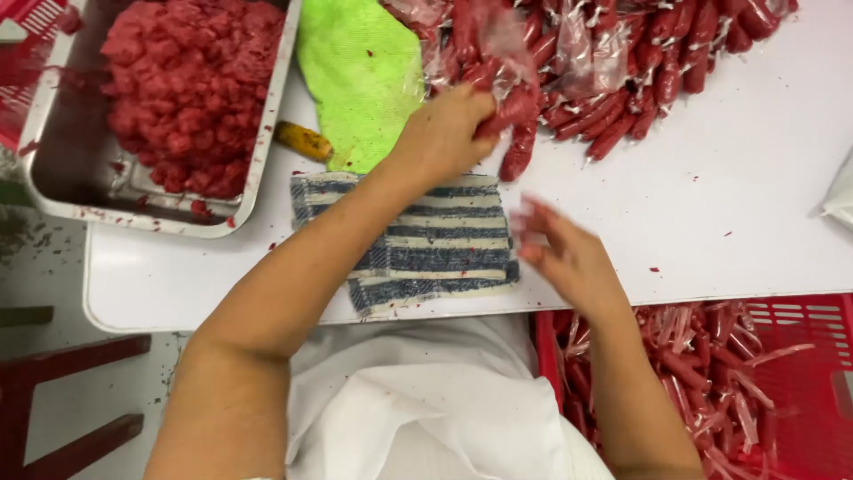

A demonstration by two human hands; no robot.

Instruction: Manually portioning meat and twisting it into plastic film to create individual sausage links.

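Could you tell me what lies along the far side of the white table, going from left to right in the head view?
Metal tray of red meat lumps → yellow-handled tool → green cloth → left hand gripping a wrapped red sausage → pile of wrapped red sausages.

White work table above a pale floor, seen from overhead.

A smooth white table [711, 204] with a rounded corner fills most of the view under even, bright light with soft shadows. To its left lies a pale grey floor [53, 284], speckled with dark bits near the upper left edge. A dark red wooden stool or bench frame [62, 400] stands on that floor at the lower left, beside the table's edge.
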